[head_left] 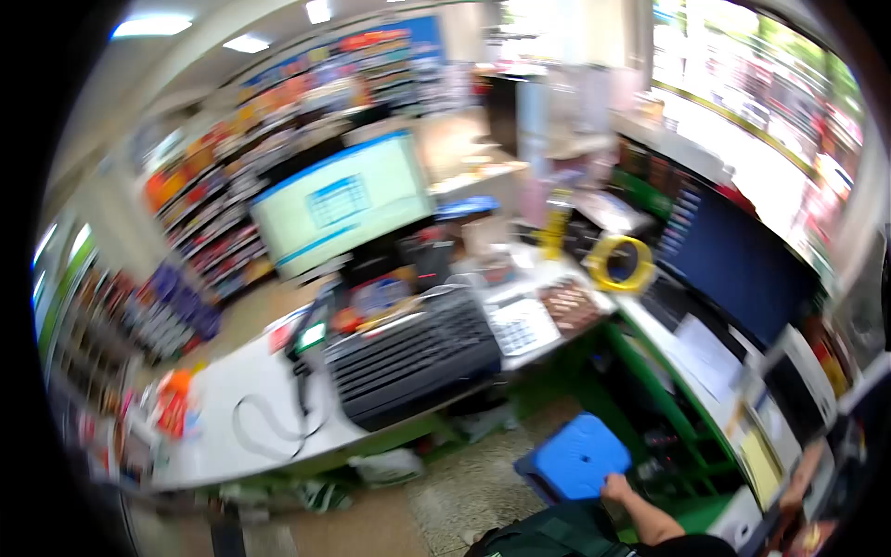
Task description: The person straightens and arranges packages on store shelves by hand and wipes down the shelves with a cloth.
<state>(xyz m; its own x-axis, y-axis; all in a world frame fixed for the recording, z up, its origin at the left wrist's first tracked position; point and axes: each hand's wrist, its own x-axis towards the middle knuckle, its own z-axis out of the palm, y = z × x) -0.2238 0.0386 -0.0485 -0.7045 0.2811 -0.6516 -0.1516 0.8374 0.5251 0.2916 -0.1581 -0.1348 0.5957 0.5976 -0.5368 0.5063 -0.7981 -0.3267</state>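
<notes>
My right hand (615, 487) is low in the view, its fingers curled closed. What they hold, if anything, is hidden. Just above it the hand overlaps the near corner of a blue plastic stool (583, 457); whether they touch I cannot tell. My left hand is out of view. Dark green cloth (557, 531) shows at the bottom edge beside my arm. The whole picture is smeared by motion.
A white counter (227, 408) carries a black keyboard (418, 357), a lit monitor (343, 204), a calculator (522, 325) and a yellow tape roll (620, 264). A dark monitor (733, 255) stands right. Stocked shelves (218, 204) line the back. A blurred skin-coloured shape (803, 478) is far right.
</notes>
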